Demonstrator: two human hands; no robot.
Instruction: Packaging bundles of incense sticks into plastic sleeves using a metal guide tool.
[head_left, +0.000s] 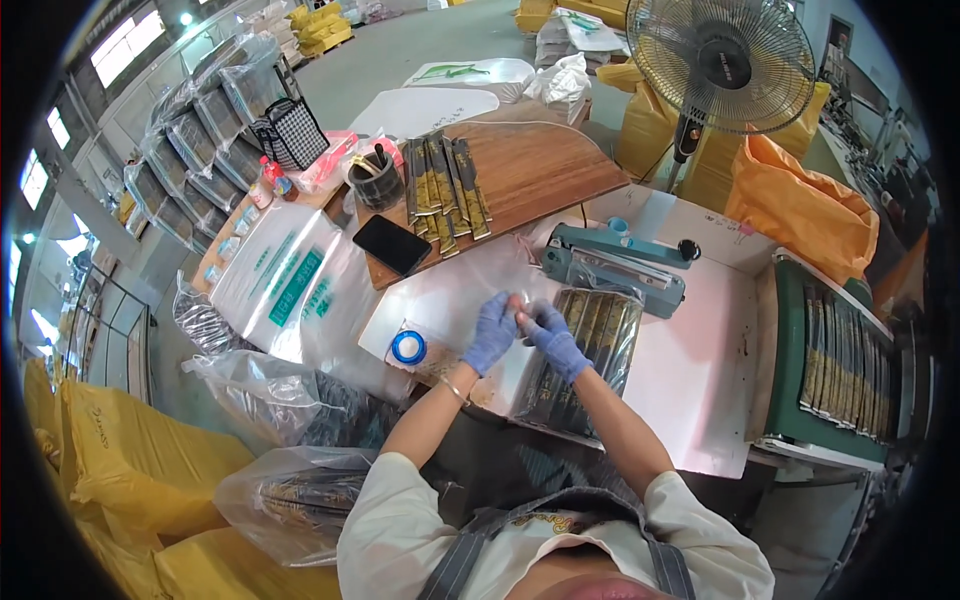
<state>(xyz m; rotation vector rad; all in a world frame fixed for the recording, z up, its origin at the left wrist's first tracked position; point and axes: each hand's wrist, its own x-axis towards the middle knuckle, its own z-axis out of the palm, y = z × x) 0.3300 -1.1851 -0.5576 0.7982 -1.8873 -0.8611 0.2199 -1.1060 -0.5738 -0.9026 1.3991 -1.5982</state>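
Observation:
My left hand [491, 334] and my right hand [556, 340], both in blue-purple gloves with bare fingertips, meet over the white worktable [700, 370]. Their fingers are pinched together at a thin clear plastic bag [497, 285], whose outline is faint against the white surface. Beneath my right hand and forearm lies a clear-wrapped pack of black-and-gold sleeves [592, 335], set side by side. A teal bench heat sealer [620, 268] stands just beyond the pack. Left of my left hand sits a blue-rimmed tape roll [408, 347].
A wooden board [540, 165] ahead carries a phone [391, 245], a dark cup [377, 183] of tools and loose black-and-gold sleeves [445, 190]. More sleeves [845, 350] fill a green-edged tray at right. A fan [722, 65] and an orange sack [800, 210] stand beyond.

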